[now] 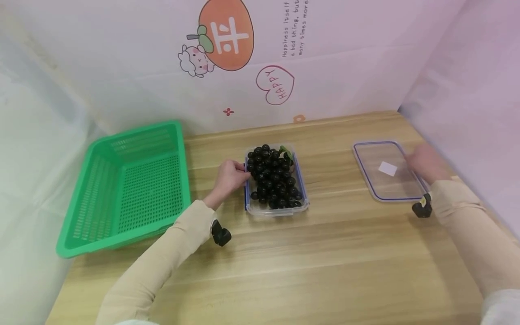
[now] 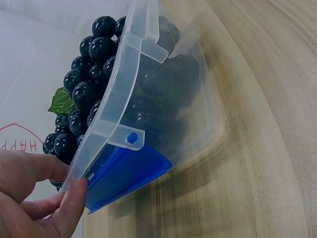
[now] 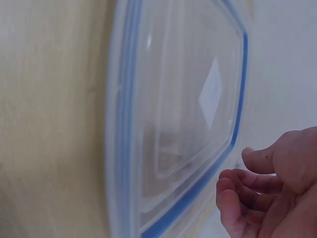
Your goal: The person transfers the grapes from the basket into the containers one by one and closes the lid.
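A clear plastic container (image 1: 276, 210) with blue side clips (image 2: 130, 168) stands in the middle of the wooden table, filled with a bunch of dark grapes (image 1: 274, 178). My left hand (image 1: 242, 171) pinches the container's left rim, with the thumb (image 2: 74, 201) against the rim beside the blue clip. The left wrist view shows the grapes (image 2: 84, 74) and a green leaf above the rim. The container's clear lid (image 1: 386, 171), blue-edged, lies flat at the right. My right hand (image 1: 420, 161) is at the lid's right edge, blurred. In the right wrist view its fingers (image 3: 233, 191) are loosely curled just off the lid (image 3: 183, 109), holding nothing.
A green perforated basket (image 1: 126, 189) with nothing in it sits at the table's left, a hand's width from the container. White and pink sheets wall in the back and both sides. Bare wood (image 1: 325, 262) stretches along the front.
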### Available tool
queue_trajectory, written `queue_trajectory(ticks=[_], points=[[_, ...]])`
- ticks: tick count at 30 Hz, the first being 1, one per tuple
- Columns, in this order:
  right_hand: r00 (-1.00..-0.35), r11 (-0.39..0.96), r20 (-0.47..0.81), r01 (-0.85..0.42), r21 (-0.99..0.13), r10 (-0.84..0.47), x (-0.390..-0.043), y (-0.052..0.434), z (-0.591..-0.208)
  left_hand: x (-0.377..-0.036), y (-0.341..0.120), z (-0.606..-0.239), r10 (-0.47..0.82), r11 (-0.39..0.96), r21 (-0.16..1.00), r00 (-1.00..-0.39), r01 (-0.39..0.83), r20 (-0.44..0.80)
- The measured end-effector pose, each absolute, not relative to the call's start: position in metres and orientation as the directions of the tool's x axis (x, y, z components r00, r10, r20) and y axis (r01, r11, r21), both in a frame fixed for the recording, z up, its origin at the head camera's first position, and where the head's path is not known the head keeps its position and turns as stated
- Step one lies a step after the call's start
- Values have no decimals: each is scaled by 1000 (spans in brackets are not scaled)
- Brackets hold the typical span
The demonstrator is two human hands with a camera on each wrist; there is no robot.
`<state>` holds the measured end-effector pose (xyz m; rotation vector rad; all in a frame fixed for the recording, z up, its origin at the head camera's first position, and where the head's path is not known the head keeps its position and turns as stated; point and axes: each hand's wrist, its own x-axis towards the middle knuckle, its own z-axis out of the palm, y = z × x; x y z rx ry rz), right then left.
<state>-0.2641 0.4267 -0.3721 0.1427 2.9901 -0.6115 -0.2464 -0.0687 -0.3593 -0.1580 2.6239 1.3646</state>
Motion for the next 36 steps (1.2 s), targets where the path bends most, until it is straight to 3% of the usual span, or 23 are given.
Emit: queue_trajectory(ticks=[4, 19, 36], points=[[-991, 900, -106, 124, -418, 87, -265, 433, -375, -245, -70, -358, -10, 575, 799, -978, -178, -211], [-984, 928, -100, 170, -332, 144, -276, 445, -386, -245, -71, -360, -30, 598, 786, -984, -158, -176], [-990, 929, -32, 138, -344, 135, -268, 437, -387, -246, -75, -365, -20, 575, 806, -987, -141, -158]])
